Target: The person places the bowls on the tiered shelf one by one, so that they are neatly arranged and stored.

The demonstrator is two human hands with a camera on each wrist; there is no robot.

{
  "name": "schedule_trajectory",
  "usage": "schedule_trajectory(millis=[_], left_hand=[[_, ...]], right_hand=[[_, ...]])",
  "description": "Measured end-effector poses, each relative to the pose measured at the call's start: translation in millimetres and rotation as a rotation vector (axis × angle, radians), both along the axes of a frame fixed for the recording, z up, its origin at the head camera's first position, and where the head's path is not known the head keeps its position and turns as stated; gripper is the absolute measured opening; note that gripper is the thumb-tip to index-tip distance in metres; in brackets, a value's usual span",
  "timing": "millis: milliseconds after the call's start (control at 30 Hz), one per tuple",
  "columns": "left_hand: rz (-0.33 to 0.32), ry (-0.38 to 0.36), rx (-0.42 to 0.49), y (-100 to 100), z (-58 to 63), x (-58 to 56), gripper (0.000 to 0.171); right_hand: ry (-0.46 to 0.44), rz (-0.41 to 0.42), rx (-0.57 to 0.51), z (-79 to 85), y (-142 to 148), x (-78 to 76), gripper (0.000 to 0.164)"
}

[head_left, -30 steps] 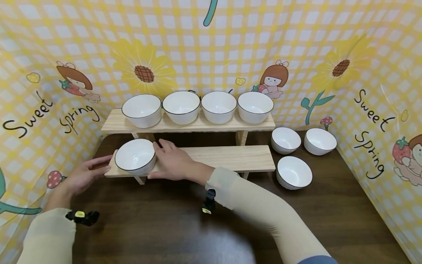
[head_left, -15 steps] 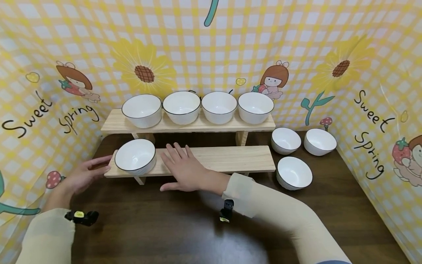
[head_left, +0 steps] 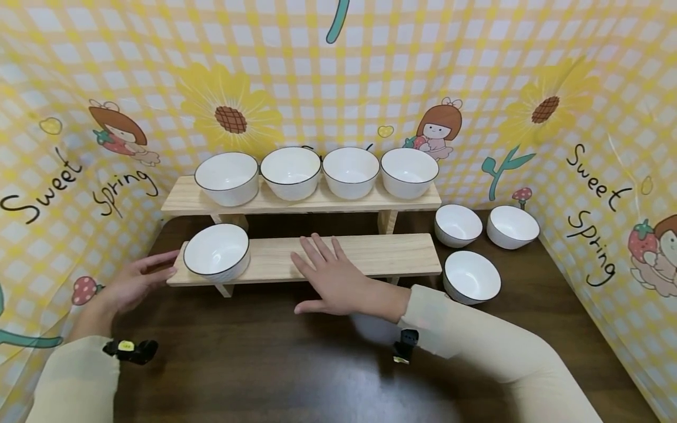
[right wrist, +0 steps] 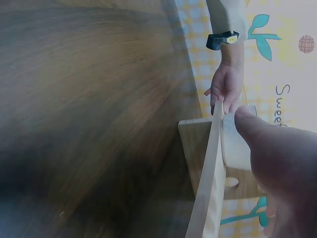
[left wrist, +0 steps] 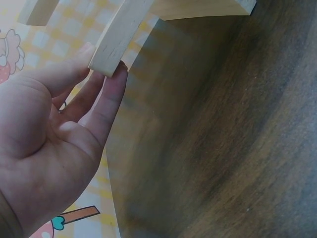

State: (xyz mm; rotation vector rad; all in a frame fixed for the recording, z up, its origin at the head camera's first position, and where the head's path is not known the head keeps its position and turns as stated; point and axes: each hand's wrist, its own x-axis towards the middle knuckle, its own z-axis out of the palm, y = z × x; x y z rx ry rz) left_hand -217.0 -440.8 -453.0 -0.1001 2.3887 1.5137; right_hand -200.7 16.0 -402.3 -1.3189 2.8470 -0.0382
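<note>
My left hand point(head_left: 128, 286) pinches the left end of the lower wooden shelf board point(head_left: 381, 255). In the left wrist view, the thumb and fingers lie on opposite sides of the board's end point(left wrist: 106, 62). A white bowl point(head_left: 217, 249) with a dark rim stands upright on the left part of that board, close to the left hand. Over the board's middle, my right hand point(head_left: 338, 285) has its fingers spread and holds nothing. Its thumb points left, in front of the board's edge. Whether its fingertips touch the wood I cannot tell.
Several similar white bowls point(head_left: 292, 173) stand in a row on the upper shelf board point(head_left: 312, 205). Three more bowls point(head_left: 472, 277) sit on the dark wooden table point(head_left: 254, 364), right of the rack. Yellow checked cloth point(head_left: 338, 88) encloses the back and sides.
My right hand has left the bowl on the lower board and moved right along the board, its fingers spreading. The left hand and the bowls have stayed in place.
</note>
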Motion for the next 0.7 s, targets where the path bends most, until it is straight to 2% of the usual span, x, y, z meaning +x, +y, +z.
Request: schedule_trajectory(millis=[267,433,700], left_hand=[[0.006,0.004,-0.003,1,0.4,-0.9,0.074],[0.004,0.007,-0.01,0,-1.2,0.0,0.074],[0.01,-0.006,-0.019,1,-1.4,0.6,0.076]], right_hand=[[-0.018,-0.039,-0.065,-9.9,41,2.6,0.099],[-0.033,-0.057,-0.109,-6.8,65,5.4,0.098],[0.002,-0.109,-0.146,-5.0,107,13.8,0.095]])
